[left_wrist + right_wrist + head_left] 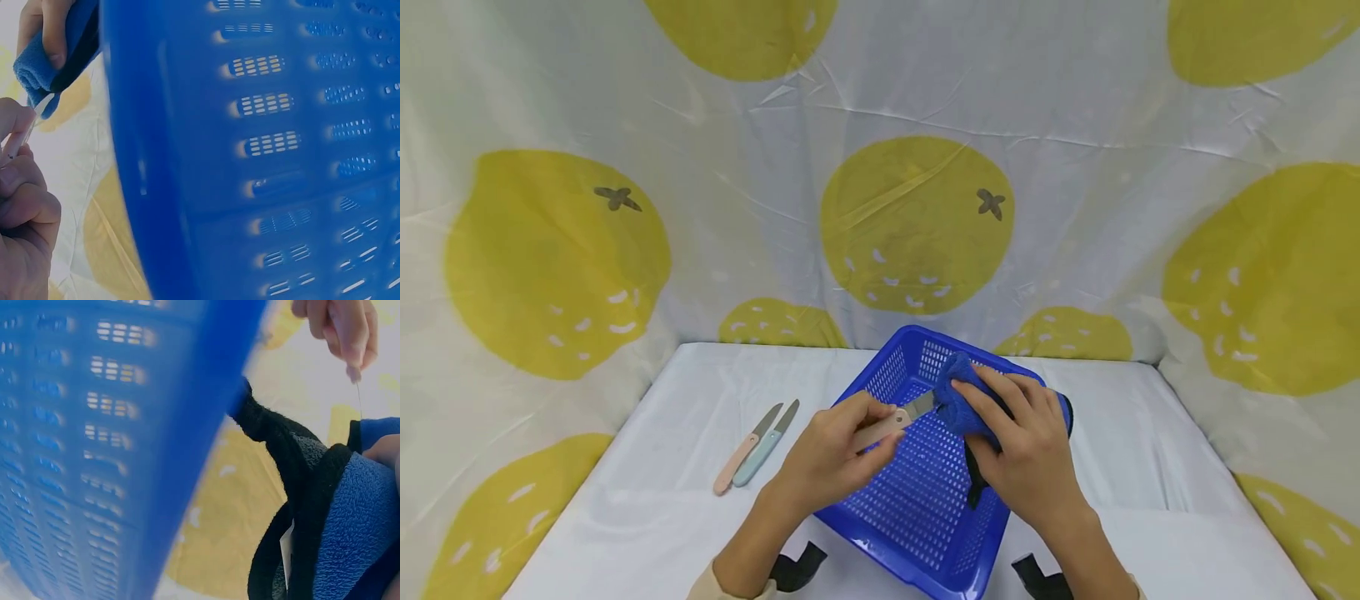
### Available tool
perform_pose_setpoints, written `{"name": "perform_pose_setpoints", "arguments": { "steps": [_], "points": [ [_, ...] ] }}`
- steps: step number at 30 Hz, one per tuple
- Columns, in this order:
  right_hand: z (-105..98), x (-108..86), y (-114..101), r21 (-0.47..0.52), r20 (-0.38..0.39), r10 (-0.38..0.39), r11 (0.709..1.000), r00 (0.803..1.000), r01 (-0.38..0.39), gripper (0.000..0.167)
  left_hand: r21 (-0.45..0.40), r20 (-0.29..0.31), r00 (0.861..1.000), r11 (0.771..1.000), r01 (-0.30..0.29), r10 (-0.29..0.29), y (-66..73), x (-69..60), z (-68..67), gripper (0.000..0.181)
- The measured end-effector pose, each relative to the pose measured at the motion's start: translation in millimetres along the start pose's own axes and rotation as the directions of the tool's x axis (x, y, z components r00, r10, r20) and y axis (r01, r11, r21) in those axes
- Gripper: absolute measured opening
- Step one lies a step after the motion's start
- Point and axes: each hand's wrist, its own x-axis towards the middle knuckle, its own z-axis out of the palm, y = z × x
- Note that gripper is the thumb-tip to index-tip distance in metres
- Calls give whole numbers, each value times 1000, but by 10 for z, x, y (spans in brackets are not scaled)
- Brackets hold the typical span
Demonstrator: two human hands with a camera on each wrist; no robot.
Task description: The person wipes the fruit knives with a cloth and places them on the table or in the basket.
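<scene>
In the head view my left hand [838, 450] grips the pale pink handle of a paring knife [880, 428] above the basket. The knife points right, and its blade tip is hidden in a folded blue cloth [955, 400]. My right hand [1026, 442] pinches that cloth around the blade's end. Black edging and a grey underside show on the cloth [350, 531] in the right wrist view, where part of it hangs down. From the left wrist view, the left hand [25, 200] has its fingers curled round the handle.
Beneath both hands a blue plastic basket [898, 558] with slotted walls stands tilted across the white table [647, 500]. Left of it lie a pink-handled knife [747, 450] and a light-blue-handled knife [766, 444], side by side. A lemon-patterned curtain [1075, 208] hangs behind the table.
</scene>
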Motion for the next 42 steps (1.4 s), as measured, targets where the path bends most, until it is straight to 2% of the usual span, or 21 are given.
{"name": "perform_pose_setpoints", "arguments": {
  "steps": [3,5,9,12,14,24,35,38,42],
  "points": [
    [-35,3,57,-6,-49,24,1000,999,-24,36,-2,-3,1000,1000,5,-5,-7,-1,18,21],
    [-54,1,89,-2,-90,41,999,995,-42,34,-10,-9,1000,1000,19,-19,-8,-17,28,22],
    [-92,-9,152,20,-163,66,998,984,-64,37,-58,-51,995,995,81,-84,1,-66,28,28],
    [-111,-6,204,33,-183,75,997,980,-71,37,-96,-89,986,986,134,-143,-1,-79,4,29],
    [-119,0,232,39,-191,78,997,979,-71,37,-106,-101,982,983,149,-159,-10,-71,-8,29],
    [-144,47,206,73,-258,44,997,965,-26,38,-97,-111,980,983,153,-164,-23,-8,-3,29],
    [-88,99,142,116,-273,-4,993,962,37,35,39,-156,968,978,205,-197,-19,9,11,23],
    [-74,98,129,116,-270,-11,992,963,44,35,34,-166,968,980,196,-187,-19,9,13,20],
    [-60,79,115,117,-253,-17,992,967,48,34,-14,-154,970,982,188,-188,-20,16,23,22]
  ]
}}
